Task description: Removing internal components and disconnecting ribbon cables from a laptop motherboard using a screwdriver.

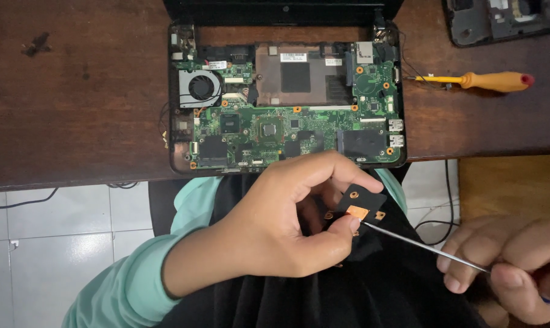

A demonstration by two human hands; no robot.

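Both hands busy: my left hand (275, 225) pinches a black plate (361, 203), right hand (505, 267) grips a screwdriver (420, 245); I'd judge prying, needing steadiness.

The person wears a long-sleeved top in a pale mint-green colour. The left sleeve (126, 276) runs down the forearm and ends at the wrist, its cloth smooth with a few soft folds near the cuff. A strip of the same green shows at the chest, on either side of a black garment (372, 285) that covers the front of the body and the lap. The left hand (287, 218) and the right hand (512, 267) are bare, with no gloves, rings or watch in view.
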